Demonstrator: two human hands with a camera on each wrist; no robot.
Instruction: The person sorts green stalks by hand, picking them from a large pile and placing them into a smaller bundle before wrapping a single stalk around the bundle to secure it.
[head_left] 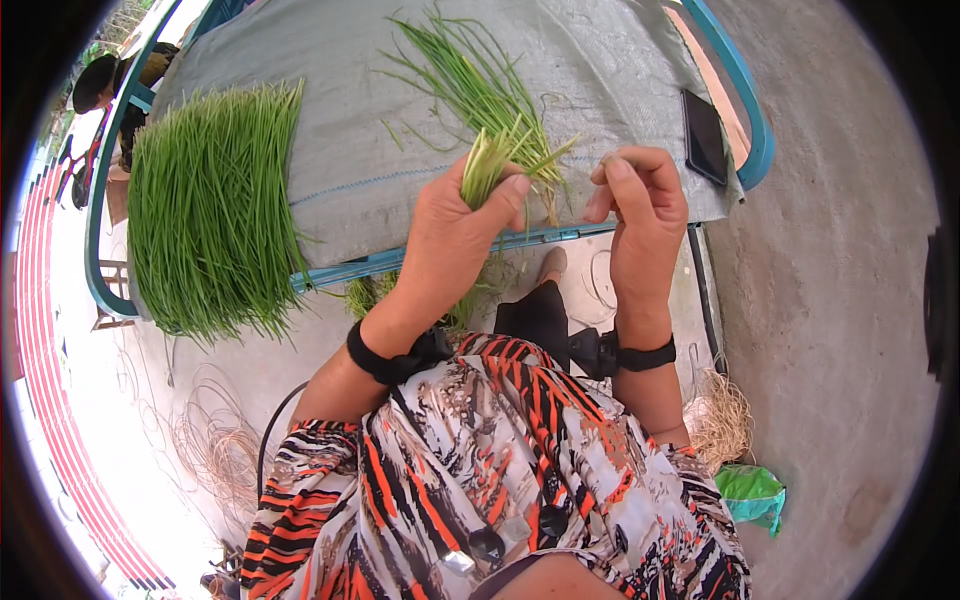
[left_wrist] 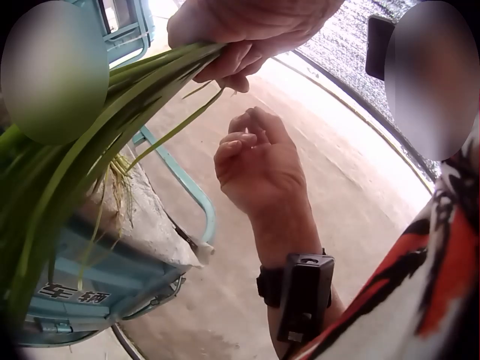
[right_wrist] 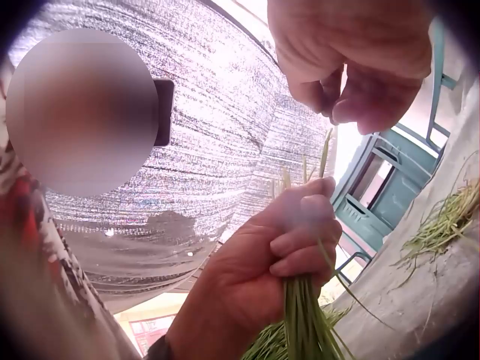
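Observation:
The left hand point(head_left: 450, 220) grips a small bunch of green stalks point(head_left: 487, 168), pale cut ends up, in the head view. In the left wrist view the stalks point(left_wrist: 112, 127) trail down from the left hand point(left_wrist: 251, 26). Fingers curled, the right hand point(head_left: 645, 225) is held a little to the right of the bunch, and nothing shows in it. The right wrist view has the right hand point(right_wrist: 352, 56) just above a stalk tip that rises from the left hand point(right_wrist: 251, 262). Beyond both hands, loose stalks point(head_left: 480, 90) lie on the grey cloth point(head_left: 350, 120).
A large, even pile of green stalks point(head_left: 215, 210) covers the cloth's left end. A dark phone point(head_left: 705, 137) lies at its right edge, inside the blue metal frame point(head_left: 758, 130). Tangled twine point(head_left: 722, 420) and a green bag point(head_left: 750, 492) are on the floor.

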